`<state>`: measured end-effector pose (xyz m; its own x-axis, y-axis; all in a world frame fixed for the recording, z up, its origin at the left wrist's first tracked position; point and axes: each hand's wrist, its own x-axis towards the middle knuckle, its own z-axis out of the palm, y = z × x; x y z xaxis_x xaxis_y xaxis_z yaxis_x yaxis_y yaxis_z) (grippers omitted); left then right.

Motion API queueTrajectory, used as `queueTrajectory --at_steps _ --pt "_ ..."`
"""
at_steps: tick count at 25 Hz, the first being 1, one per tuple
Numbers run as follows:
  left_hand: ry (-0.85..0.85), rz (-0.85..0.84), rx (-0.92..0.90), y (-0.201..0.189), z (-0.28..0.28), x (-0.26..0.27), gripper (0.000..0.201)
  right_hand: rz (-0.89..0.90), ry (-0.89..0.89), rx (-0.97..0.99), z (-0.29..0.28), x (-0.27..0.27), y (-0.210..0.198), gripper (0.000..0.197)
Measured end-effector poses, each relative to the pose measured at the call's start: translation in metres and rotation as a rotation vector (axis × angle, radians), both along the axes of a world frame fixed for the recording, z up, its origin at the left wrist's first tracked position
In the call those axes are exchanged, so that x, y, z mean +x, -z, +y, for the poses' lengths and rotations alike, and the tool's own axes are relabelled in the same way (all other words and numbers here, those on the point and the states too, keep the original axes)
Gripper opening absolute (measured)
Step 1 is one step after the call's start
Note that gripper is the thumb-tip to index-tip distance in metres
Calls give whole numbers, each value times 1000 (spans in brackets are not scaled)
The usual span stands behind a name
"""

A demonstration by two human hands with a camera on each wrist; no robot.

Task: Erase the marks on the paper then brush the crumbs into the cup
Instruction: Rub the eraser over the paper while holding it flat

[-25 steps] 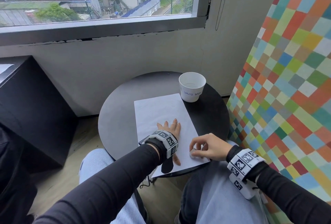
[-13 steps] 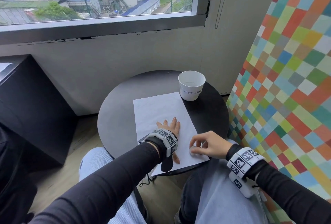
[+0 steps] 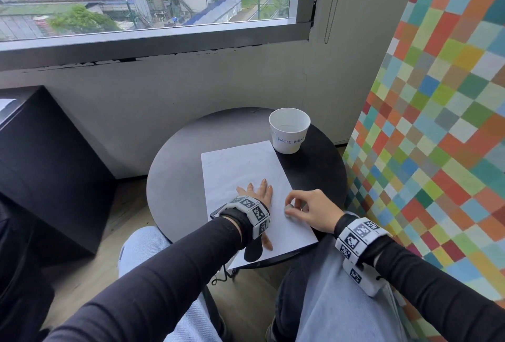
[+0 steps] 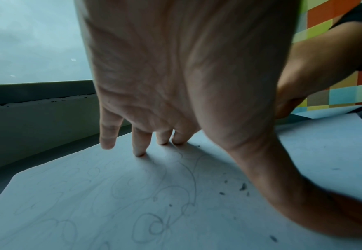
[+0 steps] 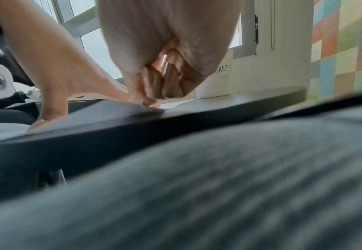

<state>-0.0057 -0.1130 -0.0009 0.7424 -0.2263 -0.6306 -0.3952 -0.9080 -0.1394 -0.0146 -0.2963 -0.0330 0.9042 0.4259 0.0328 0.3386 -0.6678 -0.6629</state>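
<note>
On round table point(image 3: 175, 177), left hand point(image 3: 257, 194) flat pressing paper point(image 3: 240, 166); right hand point(image 3: 308, 209) pinches eraser point(image 3: 288, 208).

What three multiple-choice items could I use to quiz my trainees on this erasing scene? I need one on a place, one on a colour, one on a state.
1. Where does the cup stand?
A. On the table at the paper's far right corner
B. On the person's lap
C. On the windowsill

2. What colour is the round table?
A. White
B. Black
C. Red

3. How does the left hand lie?
A. Curled round the cup
B. Raised off the table
C. Flat on the paper, fingers straight

Key: 1 A, the cup sits by the sheet's far right corner. 2 B, the bare tabletop is black. 3 C, the left wrist view shows straight fingers pressing the sheet while the right hand pinches the eraser.
</note>
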Motion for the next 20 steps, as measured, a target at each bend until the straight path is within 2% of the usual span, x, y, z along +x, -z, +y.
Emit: queueTrajectory --at_steps 4,5,8,10,14,18,20 --pt "-8 8 -15 -2 2 0 150 134 -183 16 -3 -13 -4 4" --pt "-9 8 -13 -2 1 0 150 136 -181 18 -3 -14 -5 4" --pt "-5 10 -10 -1 0 1 151 11 -14 14 0 -2 0 7" --pt "-3 10 -11 -1 1 1 151 -3 10 24 2 2 1 7" --pt "-4 11 -8 -2 2 1 151 149 -194 17 -4 -13 -3 5" --pt "5 7 2 0 1 2 152 21 3 32 -5 -1 2 5" --pt "0 16 -1 0 1 2 152 53 -14 54 -8 -1 3 5"
